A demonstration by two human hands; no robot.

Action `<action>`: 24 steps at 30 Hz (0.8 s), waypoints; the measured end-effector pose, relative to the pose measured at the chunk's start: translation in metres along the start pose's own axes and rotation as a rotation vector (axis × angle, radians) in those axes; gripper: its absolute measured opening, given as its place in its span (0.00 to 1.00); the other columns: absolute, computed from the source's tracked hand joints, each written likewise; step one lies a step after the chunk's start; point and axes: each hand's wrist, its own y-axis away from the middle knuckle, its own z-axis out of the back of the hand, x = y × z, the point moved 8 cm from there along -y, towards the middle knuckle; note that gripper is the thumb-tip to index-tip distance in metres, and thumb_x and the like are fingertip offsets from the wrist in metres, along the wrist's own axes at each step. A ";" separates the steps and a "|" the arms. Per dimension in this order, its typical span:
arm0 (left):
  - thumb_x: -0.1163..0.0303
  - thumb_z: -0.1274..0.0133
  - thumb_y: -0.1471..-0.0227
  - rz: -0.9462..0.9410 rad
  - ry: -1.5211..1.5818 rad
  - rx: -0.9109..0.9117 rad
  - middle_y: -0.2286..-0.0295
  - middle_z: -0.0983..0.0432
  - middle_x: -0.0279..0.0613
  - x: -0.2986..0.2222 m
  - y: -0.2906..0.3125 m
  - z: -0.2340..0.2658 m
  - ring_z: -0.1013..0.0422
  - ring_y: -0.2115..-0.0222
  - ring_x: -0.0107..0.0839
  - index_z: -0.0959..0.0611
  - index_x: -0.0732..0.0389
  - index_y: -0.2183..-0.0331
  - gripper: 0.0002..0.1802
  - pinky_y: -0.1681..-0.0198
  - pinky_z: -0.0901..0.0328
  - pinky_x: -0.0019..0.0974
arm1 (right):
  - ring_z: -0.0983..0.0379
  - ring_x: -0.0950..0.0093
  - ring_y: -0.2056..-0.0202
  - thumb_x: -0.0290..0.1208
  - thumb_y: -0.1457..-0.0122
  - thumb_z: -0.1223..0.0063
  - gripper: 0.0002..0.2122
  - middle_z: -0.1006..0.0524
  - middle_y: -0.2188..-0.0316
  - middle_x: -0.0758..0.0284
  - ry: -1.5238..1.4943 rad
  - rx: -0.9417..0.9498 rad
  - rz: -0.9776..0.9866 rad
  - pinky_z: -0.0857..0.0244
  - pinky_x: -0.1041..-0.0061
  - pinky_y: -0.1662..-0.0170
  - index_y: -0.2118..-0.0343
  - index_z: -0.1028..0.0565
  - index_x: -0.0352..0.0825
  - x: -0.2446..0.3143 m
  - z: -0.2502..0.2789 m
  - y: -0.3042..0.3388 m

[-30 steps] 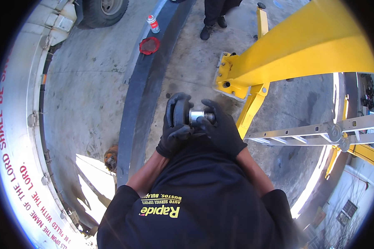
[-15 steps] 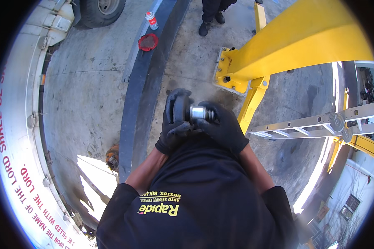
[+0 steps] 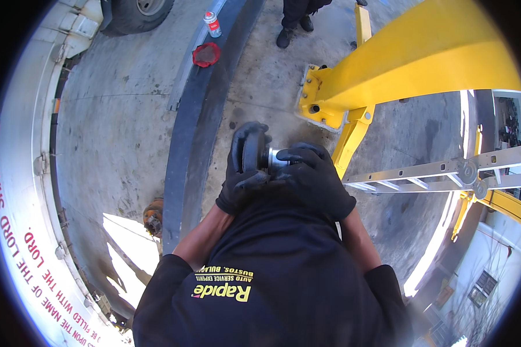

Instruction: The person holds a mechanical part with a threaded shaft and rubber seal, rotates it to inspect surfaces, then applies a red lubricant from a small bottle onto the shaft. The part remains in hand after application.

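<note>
Both my hands, in black gloves, hold one metal part [image 3: 276,157] in front of my body. It has a dark, round, thick disc [image 3: 254,151] at its left end and a shiny cylindrical shaft pointing right. My left hand [image 3: 238,176] is closed round the disc, fingers over its far rim and thumb at its near side. Curled over the right end of the shaft, my right hand [image 3: 321,182] hides most of it; only a short bright band shows between disc and fingers.
A dark steel beam [image 3: 194,133] runs along the left, bearing a spray can [image 3: 212,25] and a red-rimmed dish [image 3: 206,55]. A yellow post [image 3: 399,63] and a ladder [image 3: 416,178] stand right. A rusty part [image 3: 153,217] lies left; another person's shoes [image 3: 284,38] show far ahead.
My right hand has turned about the shaft and its fingers have slid left, covering the threaded end that showed before. My left hand stays on the disc.
</note>
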 end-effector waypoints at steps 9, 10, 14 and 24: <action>0.55 0.22 0.66 -0.064 -0.059 0.037 0.36 0.33 0.42 -0.012 0.002 -0.003 0.33 0.36 0.41 0.32 0.56 0.30 0.63 0.33 0.34 0.47 | 0.26 0.58 0.38 0.27 0.44 0.29 0.17 0.19 0.43 0.58 -0.143 0.110 -0.143 0.32 0.61 0.35 0.51 0.17 0.36 -0.004 0.001 -0.003; 0.54 0.22 0.66 -0.081 -0.058 0.047 0.36 0.33 0.42 -0.015 0.003 -0.004 0.33 0.36 0.41 0.32 0.56 0.30 0.62 0.33 0.34 0.47 | 0.25 0.59 0.38 0.27 0.44 0.29 0.17 0.19 0.43 0.58 -0.077 0.081 -0.001 0.32 0.61 0.35 0.50 0.17 0.35 0.006 0.006 -0.005; 0.52 0.23 0.63 -0.107 -0.163 0.072 0.36 0.33 0.42 -0.016 -0.001 -0.004 0.32 0.36 0.41 0.32 0.57 0.31 0.61 0.33 0.34 0.47 | 0.25 0.59 0.39 0.27 0.45 0.27 0.19 0.19 0.43 0.59 -0.363 -0.131 -0.334 0.32 0.62 0.36 0.50 0.17 0.35 -0.014 0.012 0.003; 0.52 0.25 0.63 -0.126 -0.157 0.034 0.37 0.32 0.41 -0.018 0.002 -0.003 0.32 0.38 0.40 0.30 0.58 0.32 0.59 0.34 0.34 0.46 | 0.21 0.60 0.48 0.28 0.40 0.31 0.21 0.18 0.47 0.58 -0.096 -0.040 -0.082 0.28 0.63 0.42 0.43 0.20 0.31 0.005 0.005 0.002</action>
